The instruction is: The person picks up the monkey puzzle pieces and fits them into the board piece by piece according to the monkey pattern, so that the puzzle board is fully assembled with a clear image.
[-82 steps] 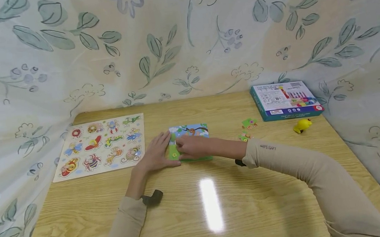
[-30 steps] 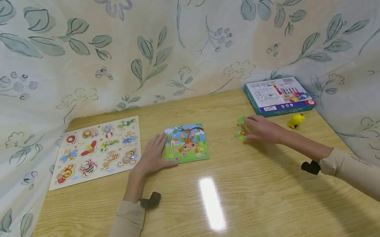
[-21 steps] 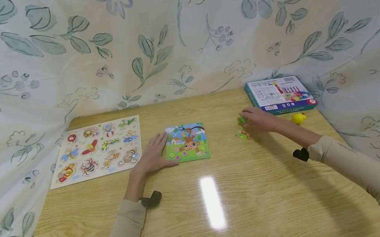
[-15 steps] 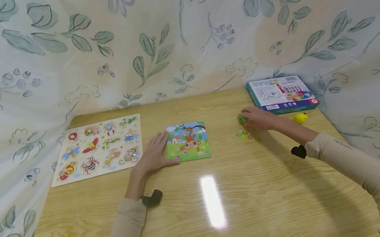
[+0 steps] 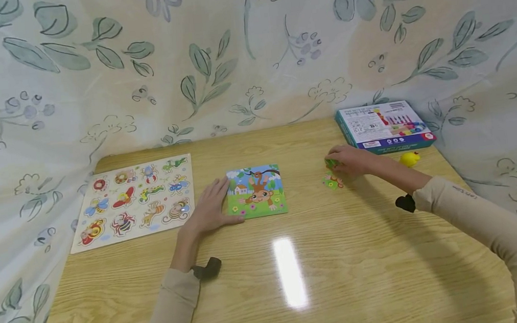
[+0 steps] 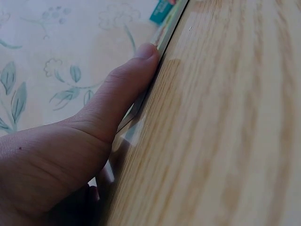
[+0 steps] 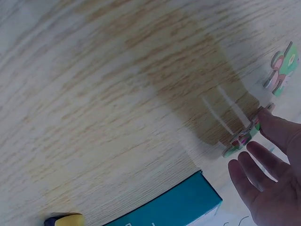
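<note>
A square jigsaw puzzle [image 5: 256, 200] with a monkey picture lies on the table. My left hand [image 5: 207, 209] rests along its left side with fingers extended, the thumb at its lower left corner. In the left wrist view, that thumb [image 6: 124, 82] lies against the edge of the puzzle. Farther right, my right hand [image 5: 352, 160] pinches a green puzzle piece [image 5: 331, 163], mostly covered by the fingers in the head view. The right wrist view shows this piece [image 7: 244, 135] tipped on edge between thumb and fingers. A second puzzle piece [image 5: 332, 181] lies just nearer.
On the left lies a wooden insect puzzle board [image 5: 133, 201]. A teal and white box [image 5: 385, 127] stands at the back right, beyond my right hand. A small yellow toy [image 5: 409, 159] sits in front of it. Floral fabric [image 5: 249, 54] hangs behind the table.
My right hand has moved right, from over the monkey puzzle to the loose pieces, and has taken hold of the farther one. My left hand has stayed beside the puzzle.
</note>
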A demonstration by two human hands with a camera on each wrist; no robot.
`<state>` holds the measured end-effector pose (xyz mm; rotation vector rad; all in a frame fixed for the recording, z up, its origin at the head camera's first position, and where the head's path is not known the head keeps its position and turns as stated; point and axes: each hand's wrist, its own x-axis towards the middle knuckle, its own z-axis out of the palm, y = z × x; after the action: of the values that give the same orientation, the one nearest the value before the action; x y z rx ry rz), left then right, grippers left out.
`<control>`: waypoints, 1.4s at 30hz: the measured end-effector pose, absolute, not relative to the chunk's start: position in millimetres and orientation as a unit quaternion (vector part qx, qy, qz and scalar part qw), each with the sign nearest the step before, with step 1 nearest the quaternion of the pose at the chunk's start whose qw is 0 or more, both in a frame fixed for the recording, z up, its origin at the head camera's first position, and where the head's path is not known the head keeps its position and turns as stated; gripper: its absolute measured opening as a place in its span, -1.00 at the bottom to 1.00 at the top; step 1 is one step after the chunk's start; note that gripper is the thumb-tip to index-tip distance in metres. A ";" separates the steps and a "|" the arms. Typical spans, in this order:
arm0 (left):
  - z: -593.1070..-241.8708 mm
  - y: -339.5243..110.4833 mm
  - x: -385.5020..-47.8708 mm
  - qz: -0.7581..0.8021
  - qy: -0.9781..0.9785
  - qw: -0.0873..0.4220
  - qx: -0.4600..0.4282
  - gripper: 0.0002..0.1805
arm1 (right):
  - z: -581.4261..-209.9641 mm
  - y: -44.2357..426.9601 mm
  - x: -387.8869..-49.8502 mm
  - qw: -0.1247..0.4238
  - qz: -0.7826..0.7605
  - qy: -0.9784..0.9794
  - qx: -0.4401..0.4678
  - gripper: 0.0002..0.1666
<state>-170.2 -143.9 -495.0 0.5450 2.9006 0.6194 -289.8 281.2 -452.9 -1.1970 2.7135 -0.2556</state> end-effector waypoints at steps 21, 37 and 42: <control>-495.6 -143.7 -170.9 0.200 0.961 0.061 0.183 0.28 | -432.6 262.8 -292.9 0.090 -0.048 0.949 -0.299 -0.80; -494.4 -143.7 -169.5 0.199 0.961 0.062 0.182 0.28 | -390.2 223.7 -241.4 0.196 -0.453 0.827 -0.270 -0.62; -495.7 -143.8 -169.5 0.196 0.961 0.063 0.183 0.28 | -387.9 217.5 -233.8 0.200 -0.461 0.817 -0.282 -0.44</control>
<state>-169.5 -143.8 -495.7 0.5544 2.9048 0.5925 -233.8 217.5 -387.9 -0.7886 2.2845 -1.2882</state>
